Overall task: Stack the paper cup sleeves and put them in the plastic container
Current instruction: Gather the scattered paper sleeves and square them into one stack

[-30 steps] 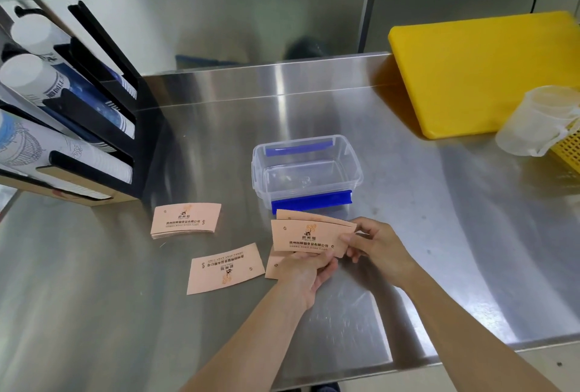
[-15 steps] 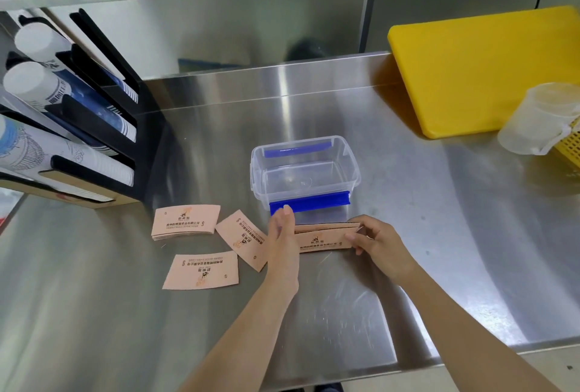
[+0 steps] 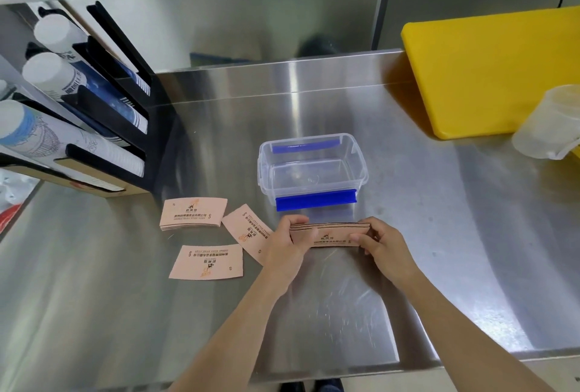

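A small stack of flat pink cup sleeves (image 3: pixel 328 234) stands on edge on the steel counter, just in front of the clear plastic container (image 3: pixel 359 159) with blue clips. My left hand (image 3: pixel 287 245) grips the stack's left end and my right hand (image 3: pixel 381 242) grips its right end. Left of my hands, one loose sleeve (image 3: pixel 246 232) lies at an angle, partly under my left hand. Another single sleeve (image 3: pixel 207 262) lies flat nearer me. A second small stack of sleeves (image 3: pixel 193 213) rests further left. The container holds nothing.
A black cup dispenser rack (image 3: pixel 94 127) with paper cups stands at the left. A yellow cutting board (image 3: pixel 489 71) leans at the back right, with a translucent measuring jug (image 3: pixel 552 123) in front of it. The counter's front edge (image 3: pixel 439 363) runs below my forearms.
My left hand has closed onto the left end of the stack; half a second ago it was flat and open against it. The stack has stayed in front of the container.
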